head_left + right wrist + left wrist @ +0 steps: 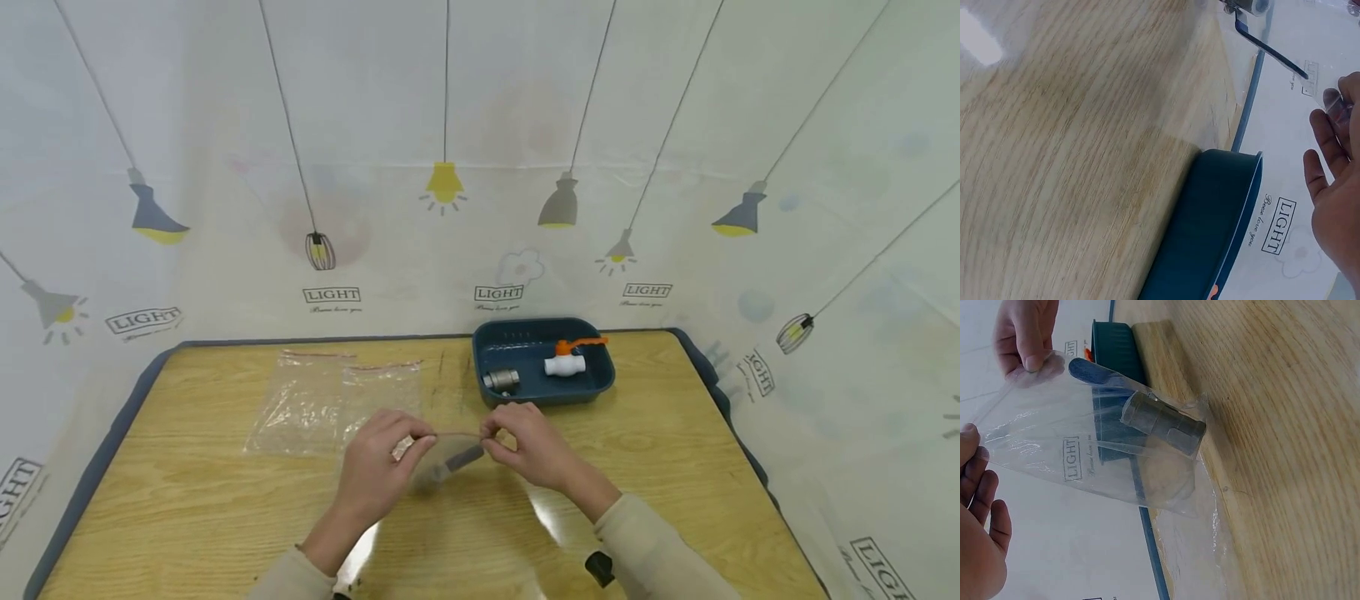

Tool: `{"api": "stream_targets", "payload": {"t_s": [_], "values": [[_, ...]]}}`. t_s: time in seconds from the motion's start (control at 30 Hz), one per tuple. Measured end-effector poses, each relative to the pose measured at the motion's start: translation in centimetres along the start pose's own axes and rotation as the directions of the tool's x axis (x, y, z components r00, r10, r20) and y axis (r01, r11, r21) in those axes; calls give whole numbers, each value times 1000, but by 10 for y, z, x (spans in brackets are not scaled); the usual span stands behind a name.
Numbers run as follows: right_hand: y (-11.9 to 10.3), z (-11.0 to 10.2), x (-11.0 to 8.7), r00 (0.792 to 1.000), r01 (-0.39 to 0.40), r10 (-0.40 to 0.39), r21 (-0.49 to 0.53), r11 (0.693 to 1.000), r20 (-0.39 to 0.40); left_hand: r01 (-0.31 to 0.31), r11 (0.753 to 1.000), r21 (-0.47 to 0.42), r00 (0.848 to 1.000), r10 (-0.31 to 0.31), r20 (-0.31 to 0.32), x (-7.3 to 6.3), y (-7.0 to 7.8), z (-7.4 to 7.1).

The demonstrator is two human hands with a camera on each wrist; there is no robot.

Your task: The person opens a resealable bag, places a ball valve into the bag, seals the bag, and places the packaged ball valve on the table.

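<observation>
Head view, left fingers and right fingers pinching one bag, one valve inside, two flat bags

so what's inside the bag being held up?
In the clear bag: a metal valve with a blue lever. Its far side can't be seen; fingers cover parts of the bag's top edge.

You have a dark blue tray on the wooden table, with a metal fitting in its near left corner and a white valve with an orange handle in its right half. Left of the tray, two clear bags lie side by side; behind the tray, you face a pale backdrop printed with hanging lamps
</observation>
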State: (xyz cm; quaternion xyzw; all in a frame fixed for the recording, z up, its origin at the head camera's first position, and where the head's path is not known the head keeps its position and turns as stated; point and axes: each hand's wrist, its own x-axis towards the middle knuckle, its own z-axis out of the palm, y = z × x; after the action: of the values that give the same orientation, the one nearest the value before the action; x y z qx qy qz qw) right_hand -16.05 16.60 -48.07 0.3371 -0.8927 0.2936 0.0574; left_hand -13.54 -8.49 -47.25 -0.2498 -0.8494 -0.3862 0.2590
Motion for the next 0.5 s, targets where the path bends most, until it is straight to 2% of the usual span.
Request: {"api": "stream_targets", "payload": {"t_s": [0.13, 0.3, 0.5], "values": [[2, -2, -3, 1000, -13, 13, 9, 1000, -7, 15, 1000, 1, 1000, -15, 3, 1, 1, -2], [4, -4, -8, 997, -66, 65, 33, 997, 37, 14, 1000, 3, 1000, -14, 4, 2, 2, -2], [8, -3, -10, 998, -42, 39, 62, 997, 52, 21, 1000, -2, 1000, -21, -1, 1, 1, -1]]}}
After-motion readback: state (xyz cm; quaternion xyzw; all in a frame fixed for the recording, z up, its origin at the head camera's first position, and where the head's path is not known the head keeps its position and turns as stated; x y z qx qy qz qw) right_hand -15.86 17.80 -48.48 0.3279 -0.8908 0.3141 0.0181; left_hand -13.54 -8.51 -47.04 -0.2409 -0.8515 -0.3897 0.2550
